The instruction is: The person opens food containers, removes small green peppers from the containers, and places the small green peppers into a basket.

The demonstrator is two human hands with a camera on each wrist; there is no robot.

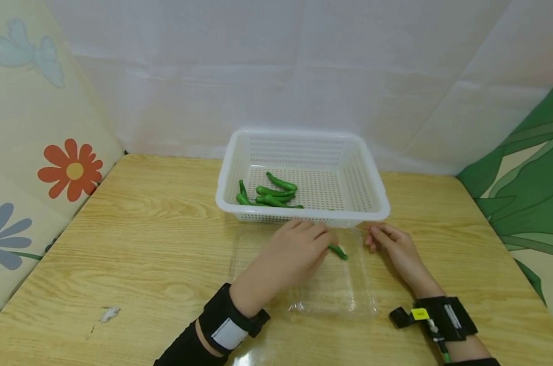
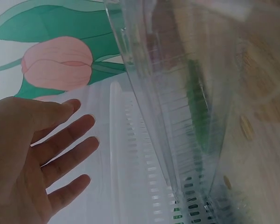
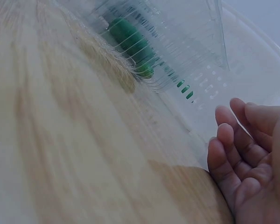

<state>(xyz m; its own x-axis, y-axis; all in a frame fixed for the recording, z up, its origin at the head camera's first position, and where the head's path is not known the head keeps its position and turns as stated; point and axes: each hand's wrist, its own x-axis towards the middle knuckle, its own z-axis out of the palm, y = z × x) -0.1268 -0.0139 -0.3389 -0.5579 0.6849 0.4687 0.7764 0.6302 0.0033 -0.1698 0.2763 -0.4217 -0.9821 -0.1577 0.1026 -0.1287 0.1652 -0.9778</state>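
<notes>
A clear plastic container sits on the table, with one green chili pepper inside; the pepper also shows through the plastic in the left wrist view. Over the container is my left hand, close by the pepper in the head view. Its fingers are spread and loosely bent, and nothing is held. My right hand rests beside the container's right edge. In the right wrist view its fingers curl loosely around nothing.
Behind the container stands a white perforated plastic basket, holding several green chili peppers. A white cloth hangs behind the wooden table. Printed floral panels flank both sides.
</notes>
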